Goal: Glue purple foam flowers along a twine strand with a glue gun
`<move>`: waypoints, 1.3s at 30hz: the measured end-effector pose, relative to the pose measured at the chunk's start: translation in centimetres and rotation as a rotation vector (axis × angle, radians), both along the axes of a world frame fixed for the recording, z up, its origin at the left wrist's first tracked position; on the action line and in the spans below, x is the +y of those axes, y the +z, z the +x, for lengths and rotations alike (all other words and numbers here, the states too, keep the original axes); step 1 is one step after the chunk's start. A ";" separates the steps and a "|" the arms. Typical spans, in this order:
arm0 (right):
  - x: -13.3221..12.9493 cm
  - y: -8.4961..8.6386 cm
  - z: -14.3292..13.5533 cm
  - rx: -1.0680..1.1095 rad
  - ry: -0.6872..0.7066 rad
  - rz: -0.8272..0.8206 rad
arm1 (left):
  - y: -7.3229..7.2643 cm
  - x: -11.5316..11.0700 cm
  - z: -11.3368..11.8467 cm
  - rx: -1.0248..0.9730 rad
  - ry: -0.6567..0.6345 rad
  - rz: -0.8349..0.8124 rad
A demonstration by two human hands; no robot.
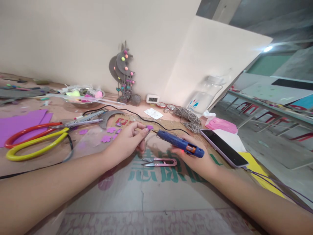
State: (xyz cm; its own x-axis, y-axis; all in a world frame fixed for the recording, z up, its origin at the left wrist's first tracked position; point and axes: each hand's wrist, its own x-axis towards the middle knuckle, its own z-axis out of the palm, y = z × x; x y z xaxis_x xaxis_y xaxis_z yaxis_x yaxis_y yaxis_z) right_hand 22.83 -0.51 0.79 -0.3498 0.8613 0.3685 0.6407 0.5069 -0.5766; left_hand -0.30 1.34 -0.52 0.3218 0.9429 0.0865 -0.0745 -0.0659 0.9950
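Observation:
Pinched between the thumb and finger of my left hand point(133, 138) is a small purple felt piece point(149, 127). My right hand point(193, 156) is wrapped round a blue glue gun point(179, 142), whose nozzle points left at the felt piece; whether the two touch I cannot tell. A red light glows near the grip, and the fingers behind it are partly hidden. Below and between my hands, pink thread snips point(163, 162) lie on the printed cardboard point(110, 195). Several purple felt flowers point(106, 138) lie just left of my left hand.
Large scissors point(36, 138) with red and yellow handles lie left, by purple sheets point(26, 122). Behind stand a bowl of pompoms point(83, 102), a grey moon ornament point(123, 71), a clock point(153, 99), grey yarn point(187, 117) and a bottle point(204, 94). A phone point(223, 147) lies right. A black cable point(137, 114) crosses behind my hands.

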 end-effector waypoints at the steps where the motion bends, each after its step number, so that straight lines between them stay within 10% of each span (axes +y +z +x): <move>1: 0.0 0.0 0.0 -0.004 0.004 0.004 | 0.0 0.0 0.0 -0.003 -0.002 -0.001; 39: 0.2 -0.1 0.1 -0.097 -0.031 0.034 | -0.3 0.4 0.1 -0.058 -0.026 -0.055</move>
